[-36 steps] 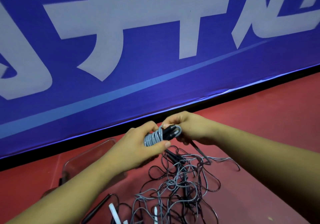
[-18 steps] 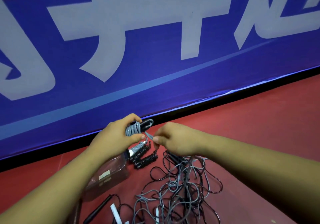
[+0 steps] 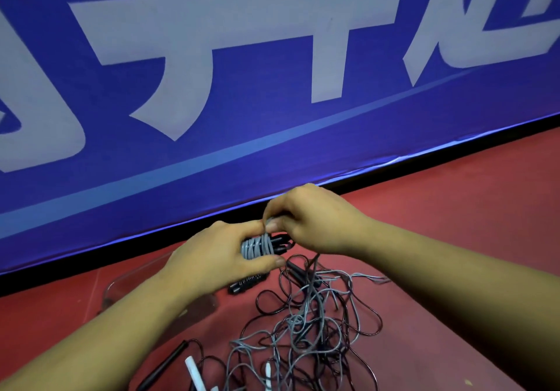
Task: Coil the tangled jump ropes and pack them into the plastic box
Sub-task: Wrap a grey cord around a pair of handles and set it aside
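Gripping a coiled grey jump rope point(image 3: 257, 246) between curled fingers and thumb, the left hand point(image 3: 218, 257) holds it above the red floor point(image 3: 454, 239) while the right hand point(image 3: 315, 224) pinches its top cord, over tangled ropes point(image 3: 303, 327) beside a clear plastic box point(image 3: 109, 287).

Bare left hand point(image 3: 218, 257), right hand point(image 3: 315, 224) and forearms point(image 3: 121, 330); thumbnails point(image 3: 279, 259) apparently trimmed short

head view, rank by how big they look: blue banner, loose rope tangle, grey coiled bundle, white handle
1. blue banner with pale lettering
2. loose tangle of grey and black ropes
3. grey coiled rope bundle and white plastic handle: alike, both only partly visible, unranked
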A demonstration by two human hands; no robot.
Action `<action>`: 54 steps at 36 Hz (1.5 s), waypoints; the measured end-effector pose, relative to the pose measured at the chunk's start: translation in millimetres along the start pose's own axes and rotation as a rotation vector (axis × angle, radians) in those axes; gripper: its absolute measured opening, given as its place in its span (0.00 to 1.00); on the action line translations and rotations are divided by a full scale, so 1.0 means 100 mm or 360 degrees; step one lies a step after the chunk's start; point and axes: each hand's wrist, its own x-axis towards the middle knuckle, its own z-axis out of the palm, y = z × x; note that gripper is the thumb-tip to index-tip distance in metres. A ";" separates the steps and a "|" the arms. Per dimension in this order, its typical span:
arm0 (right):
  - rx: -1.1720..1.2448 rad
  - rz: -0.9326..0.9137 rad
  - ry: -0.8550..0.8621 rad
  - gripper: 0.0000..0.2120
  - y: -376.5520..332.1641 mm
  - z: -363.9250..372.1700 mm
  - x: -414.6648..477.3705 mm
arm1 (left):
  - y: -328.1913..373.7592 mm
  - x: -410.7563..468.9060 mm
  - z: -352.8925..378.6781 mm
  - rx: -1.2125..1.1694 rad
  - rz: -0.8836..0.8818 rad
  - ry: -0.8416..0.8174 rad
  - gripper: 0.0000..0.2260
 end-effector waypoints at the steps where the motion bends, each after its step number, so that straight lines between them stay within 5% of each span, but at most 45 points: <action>1: 0.0083 0.0003 0.0015 0.03 0.04 0.01 0.01 | 0.02 -0.01 -0.01 -0.0033 0.0031 0.0001 0.16; 6: 0.0760 0.0178 -0.0003 0.11 0.22 0.04 0.03 | 0.10 -0.08 -0.01 -0.0346 0.0165 0.0006 0.11; 11: 0.1315 0.0379 -0.0202 0.06 0.29 0.06 -0.04 | 0.18 -0.07 0.00 -0.0788 0.0099 0.0136 0.19; 13: 0.1478 0.0433 -0.0299 0.10 0.30 0.10 -0.06 | 0.23 -0.07 -0.01 -0.1033 0.0020 0.0137 0.12; 19: 0.1431 0.0567 -0.0355 0.24 0.29 0.15 -0.07 | 0.21 -0.06 -0.02 -0.1346 -0.0177 0.0037 0.15; 26: 0.1311 0.0609 -0.0407 0.14 0.30 0.14 -0.07 | 0.21 -0.03 0.01 -0.1298 -0.0289 0.0107 0.08; 31: 0.1299 0.0598 -0.0350 0.15 0.19 0.24 -0.01 | 0.18 0.02 -0.04 -0.1444 -0.0375 0.0298 0.16; 40: 0.0790 0.0637 -0.0504 0.11 -0.05 0.41 -0.08 | -0.32 0.12 -0.15 -0.1076 -0.0659 0.0658 0.18; 54: 0.0377 0.0083 -0.0499 0.14 -0.56 0.26 -0.04 | -0.52 0.03 0.01 0.0227 -0.0887 0.0383 0.09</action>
